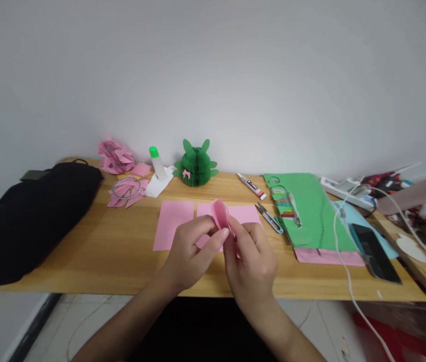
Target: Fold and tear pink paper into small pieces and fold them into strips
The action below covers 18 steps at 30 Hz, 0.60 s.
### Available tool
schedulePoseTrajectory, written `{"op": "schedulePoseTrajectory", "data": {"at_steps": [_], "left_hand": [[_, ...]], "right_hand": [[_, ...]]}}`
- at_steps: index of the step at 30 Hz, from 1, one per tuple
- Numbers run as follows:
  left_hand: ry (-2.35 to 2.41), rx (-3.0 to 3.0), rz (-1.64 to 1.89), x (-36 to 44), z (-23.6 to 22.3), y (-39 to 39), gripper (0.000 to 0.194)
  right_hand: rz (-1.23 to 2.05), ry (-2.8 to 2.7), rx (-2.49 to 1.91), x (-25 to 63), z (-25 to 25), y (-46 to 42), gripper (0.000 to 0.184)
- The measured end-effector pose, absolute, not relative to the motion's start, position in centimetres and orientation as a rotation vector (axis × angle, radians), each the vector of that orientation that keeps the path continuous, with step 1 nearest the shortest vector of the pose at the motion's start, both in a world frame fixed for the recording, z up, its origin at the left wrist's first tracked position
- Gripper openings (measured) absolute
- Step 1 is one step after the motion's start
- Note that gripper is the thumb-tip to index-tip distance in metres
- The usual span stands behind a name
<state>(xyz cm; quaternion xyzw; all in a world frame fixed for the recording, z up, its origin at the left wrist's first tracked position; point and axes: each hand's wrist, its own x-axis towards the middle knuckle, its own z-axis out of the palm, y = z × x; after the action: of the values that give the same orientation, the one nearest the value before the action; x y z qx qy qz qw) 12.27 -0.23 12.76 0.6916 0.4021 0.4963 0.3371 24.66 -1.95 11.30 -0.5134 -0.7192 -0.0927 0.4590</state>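
Between my two hands, above the front of the wooden table, is a small folded piece of pink paper. My left hand pinches it from the left, thumb on top. From the other side my right hand grips it with thumb and fingers, which hide its lower part. Flat pink sheets lie beneath and behind the hands: one pink sheet at the left, others partly covered. Blue-handled thread snips lie right of the sheets.
Behind stand a green paper figure and a glue bottle. A glue tube, green sheet, phone and white cable are right. Pink scraps, a ring and a black bag lie left.
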Motion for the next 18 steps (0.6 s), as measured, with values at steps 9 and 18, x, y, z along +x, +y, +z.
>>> {"op": "schedulePoseTrajectory", "data": {"at_steps": [9,18], "left_hand": [[1.146,1.896,1.280,12.3,12.7,-0.3,0.024],[1.051,1.685,1.078,10.9,12.9,0.2,0.034]], "right_hand": [[-0.086,-1.852,-1.263,24.7,11.8,-2.7,0.042],[0.744,-1.614,-1.162,27.0,14.5,-3.1,0.039]]}}
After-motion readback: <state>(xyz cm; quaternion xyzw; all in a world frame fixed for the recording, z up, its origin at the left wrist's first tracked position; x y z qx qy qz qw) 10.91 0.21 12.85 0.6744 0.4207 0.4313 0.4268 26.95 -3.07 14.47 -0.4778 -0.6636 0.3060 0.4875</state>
